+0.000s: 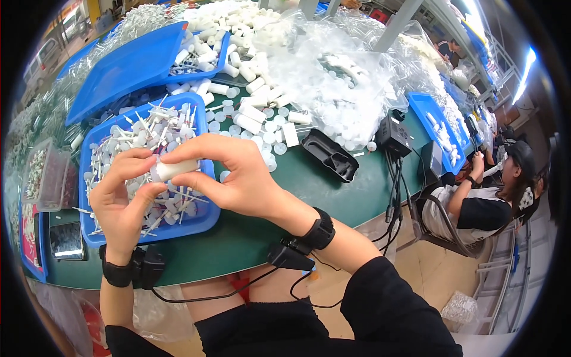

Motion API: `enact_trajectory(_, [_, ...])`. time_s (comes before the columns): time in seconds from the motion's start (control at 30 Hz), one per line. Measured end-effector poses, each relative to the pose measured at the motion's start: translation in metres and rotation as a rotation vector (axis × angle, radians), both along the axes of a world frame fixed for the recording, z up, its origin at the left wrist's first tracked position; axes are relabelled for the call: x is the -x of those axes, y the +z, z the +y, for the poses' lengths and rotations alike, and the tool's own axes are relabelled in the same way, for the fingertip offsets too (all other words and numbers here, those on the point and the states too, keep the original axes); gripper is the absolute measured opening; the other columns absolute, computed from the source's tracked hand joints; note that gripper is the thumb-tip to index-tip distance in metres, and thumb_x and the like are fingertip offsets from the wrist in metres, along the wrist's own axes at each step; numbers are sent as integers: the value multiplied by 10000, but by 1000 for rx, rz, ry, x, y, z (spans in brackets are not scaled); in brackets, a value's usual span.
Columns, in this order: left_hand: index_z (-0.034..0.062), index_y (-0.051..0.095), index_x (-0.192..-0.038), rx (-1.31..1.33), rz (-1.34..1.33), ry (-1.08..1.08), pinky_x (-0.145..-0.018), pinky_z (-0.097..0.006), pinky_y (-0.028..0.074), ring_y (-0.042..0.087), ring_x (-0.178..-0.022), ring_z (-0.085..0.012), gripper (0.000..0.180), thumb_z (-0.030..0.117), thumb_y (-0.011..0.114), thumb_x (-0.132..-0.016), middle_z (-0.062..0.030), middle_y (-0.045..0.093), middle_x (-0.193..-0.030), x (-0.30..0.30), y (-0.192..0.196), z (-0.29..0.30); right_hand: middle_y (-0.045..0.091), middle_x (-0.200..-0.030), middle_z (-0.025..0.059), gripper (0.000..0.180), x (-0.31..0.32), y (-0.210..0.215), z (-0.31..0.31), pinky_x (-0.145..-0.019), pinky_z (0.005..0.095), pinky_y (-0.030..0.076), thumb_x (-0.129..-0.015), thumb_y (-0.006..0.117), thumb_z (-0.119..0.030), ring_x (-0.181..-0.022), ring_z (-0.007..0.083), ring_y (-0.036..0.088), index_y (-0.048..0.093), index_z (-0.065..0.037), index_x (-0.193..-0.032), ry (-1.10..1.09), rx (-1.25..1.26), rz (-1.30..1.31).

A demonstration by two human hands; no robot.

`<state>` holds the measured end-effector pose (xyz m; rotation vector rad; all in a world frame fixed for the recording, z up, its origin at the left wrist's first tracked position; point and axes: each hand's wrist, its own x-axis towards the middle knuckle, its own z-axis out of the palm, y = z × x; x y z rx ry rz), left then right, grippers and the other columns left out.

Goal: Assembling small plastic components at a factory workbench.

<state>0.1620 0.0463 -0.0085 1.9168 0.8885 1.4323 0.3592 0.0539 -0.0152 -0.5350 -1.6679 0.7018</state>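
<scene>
The right hand point(238, 178) pinches a short white plastic cylinder point(180, 169); just left, the curled left hand point(126, 193) grips its translucent end, apparently seating it; next calls for straight, even pressure.

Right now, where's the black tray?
In the head view, the black tray lies right of centre on the green table, between scattered pale discs and the cabled black box.

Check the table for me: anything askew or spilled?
A blue tray at the upper left lies slanted, overlapping another blue tray. Translucent discs sit loose on the green tabletop, outside any tray, possibly spilled.
</scene>
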Motion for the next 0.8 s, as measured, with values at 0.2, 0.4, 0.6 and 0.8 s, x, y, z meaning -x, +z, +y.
enact_trajectory(0.2, [-12,670,-920,-66,77,-43,-866,-340,428,583,-992,-246,263,-65,711,-665,-98,660,-905,3,2,2,676,-876,102,215,3,-2,-3,-678,292,502,-725,697,-46,-778,234,653,681,-56,-939,-20,15,14])
enact_trajectory(0.4, [-18,665,-904,-226,210,61,-809,-349,469,626,-923,-285,249,-60,708,-662,-124,666,-869,-2,10,-5,687,-929,83,256,3,-3,-7,-709,264,520,-724,708,-8,-824,195,668,686,-58,-973,-27,49,-37])
enact_trajectory(0.6, [-34,660,-885,-449,341,114,-743,-351,496,628,-871,-299,259,-65,712,-633,-132,657,-852,-5,17,-11,664,-899,88,245,8,-2,-9,-653,288,528,-708,695,11,-778,233,652,669,-62,-940,-105,-220,-44])
enact_trajectory(0.8, [-42,651,-911,-519,345,138,-750,-363,495,620,-882,-302,283,-52,721,-636,-145,649,-879,-4,14,-8,653,-909,96,233,5,4,-7,-651,289,525,-725,699,-13,-776,225,644,661,-43,-954,-86,-255,-25])
